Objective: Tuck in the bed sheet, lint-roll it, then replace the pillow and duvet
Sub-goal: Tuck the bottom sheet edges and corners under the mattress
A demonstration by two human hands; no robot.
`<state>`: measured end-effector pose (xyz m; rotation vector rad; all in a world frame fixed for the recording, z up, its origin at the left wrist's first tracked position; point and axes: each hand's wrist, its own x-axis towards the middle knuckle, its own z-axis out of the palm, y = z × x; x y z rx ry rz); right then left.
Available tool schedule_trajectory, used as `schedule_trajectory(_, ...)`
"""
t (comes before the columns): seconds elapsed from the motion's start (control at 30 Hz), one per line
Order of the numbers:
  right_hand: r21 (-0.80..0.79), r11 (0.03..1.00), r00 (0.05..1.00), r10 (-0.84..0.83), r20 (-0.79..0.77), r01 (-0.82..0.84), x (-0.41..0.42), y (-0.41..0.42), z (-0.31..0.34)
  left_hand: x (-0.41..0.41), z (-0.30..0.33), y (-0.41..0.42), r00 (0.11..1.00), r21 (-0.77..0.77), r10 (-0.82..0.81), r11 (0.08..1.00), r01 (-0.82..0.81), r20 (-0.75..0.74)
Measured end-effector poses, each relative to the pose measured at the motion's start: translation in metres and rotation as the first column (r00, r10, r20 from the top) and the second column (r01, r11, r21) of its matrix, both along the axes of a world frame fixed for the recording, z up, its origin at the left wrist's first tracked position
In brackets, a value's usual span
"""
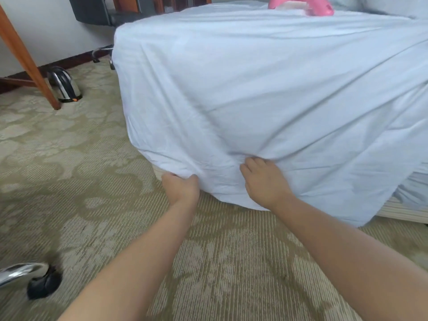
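Both hands are down at the bed's corner, where the white bed sheet [254,93] hangs loose over the mattress toward the carpet [92,181]. The left hand [180,188] has its fingers curled tight around a bunched bit of the sheet's lower edge, and the right hand [264,181] just beside it grips a fold slightly higher up

A pale blue-white sheet [254,89] is seen, plain, no print; the carpet [81,170] is done in beige-olive damask swirls and ribbed stripes; something pink [301,4] is spotted up top.
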<state>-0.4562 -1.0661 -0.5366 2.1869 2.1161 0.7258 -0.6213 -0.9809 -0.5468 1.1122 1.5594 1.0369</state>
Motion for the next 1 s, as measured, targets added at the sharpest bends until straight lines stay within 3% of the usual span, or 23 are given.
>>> schedule_trajectory(0.1,-0.093,0.989,0.993,-0.115,-0.025,0.112,0.015,-0.002,0.013,0.001,0.004,-0.01,0.924,0.328,-0.116,0.913,0.244,-0.365)
schedule_trajectory(0.17,-0.13,0.977,0.985,-0.172,-0.031,0.166,0.017,-0.012,0.011,0.003,0.005,-0.012,0.764,0.426,-0.208,0.727,0.539,-0.611)
schedule_trajectory(0.23,-0.138,0.977,0.986,-0.168,-0.015,0.164,0.016,-0.021,0.003,0.006,0.001,-0.01,0.548,0.381,-0.221,0.514,0.769,-0.807)
schedule_trajectory(0.3,-0.032,0.989,0.989,-0.147,0.004,0.147,0.021,-0.027,-0.01,0.013,-0.001,-0.005,0.416,0.31,-0.188,0.419,0.853,-0.89)
schedule_trajectory(0.37,0.046,0.995,0.995,-0.092,0.027,0.09,0.026,-0.031,-0.013,0.019,0.001,0.003,0.344,0.282,-0.11,0.375,0.883,-0.932)
schedule_trajectory(0.5,0.083,0.996,0.997,-0.044,0.064,0.038,0.03,-0.02,-0.005,0.026,-0.011,0.01,0.284,0.287,0.061,0.354,0.89,-0.957)
schedule_trajectory(0.63,-0.001,0.997,0.997,-0.073,-0.012,0.073,0.015,-0.013,-0.018,0.033,-0.026,0.002,0.272,0.257,0.028,0.428,0.866,-0.962)
schedule_trajectory(0.83,0.007,0.987,0.982,-0.159,-0.101,0.16,0.013,0.007,-0.023,0.038,-0.012,0.025,0.386,0.364,0.026,0.396,0.843,-0.922)
schedule_trajectory(0.93,0.028,0.986,0.971,-0.158,-0.178,0.165,0.013,0.021,-0.009,0.048,0.0,0.033,0.333,0.324,0.052,0.409,0.853,-0.942)
schedule_trajectory(1.0,-0.086,0.974,0.944,-0.224,-0.242,0.209,0.012,0.034,0.011,0.058,0.016,0.036,0.237,0.196,-0.021,0.492,0.848,-0.971)
